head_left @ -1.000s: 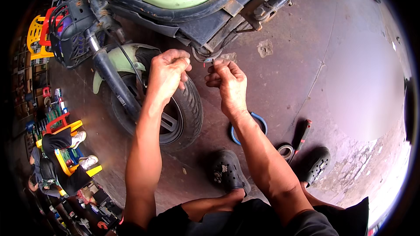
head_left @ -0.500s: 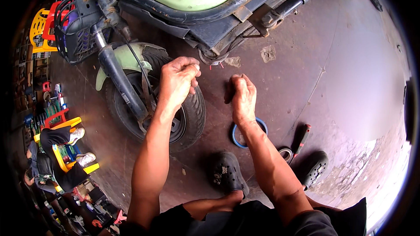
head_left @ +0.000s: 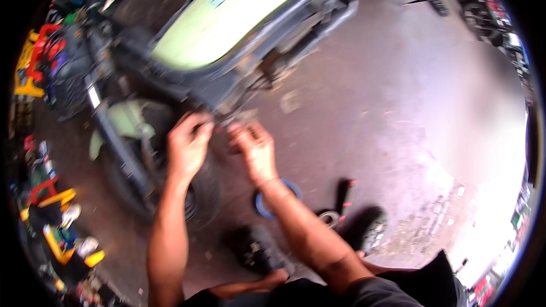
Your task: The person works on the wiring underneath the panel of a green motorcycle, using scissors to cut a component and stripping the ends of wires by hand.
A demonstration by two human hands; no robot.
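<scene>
Pale green, the side panel (head_left: 199, 37) of the motorbike (head_left: 170, 82) has swung lower and further left in the view than half a second ago, and more of it shows. The right hand (head_left: 254, 150) has come back closer to the left hand (head_left: 189, 145), and the scene is blurred.

The thin wires (head_left: 226, 119) sit at the lower corner of the motorbike's frame, just beyond the fingertips; blur hides which way their ends point. The motorbike's long axis slants from upper right to lower left, front end to the left.

Left fingers are curled toward the thumb, right ones bunched against theirs; I cannot tell whether either grasps a wire.

The left forearm partly covers the front wheel (head_left: 206, 202); the right one crosses a blue ring (head_left: 293, 187). Near the right shoe (head_left: 369, 227) lie a grey roll (head_left: 332, 214) and a red-and-black tool (head_left: 343, 193).
</scene>
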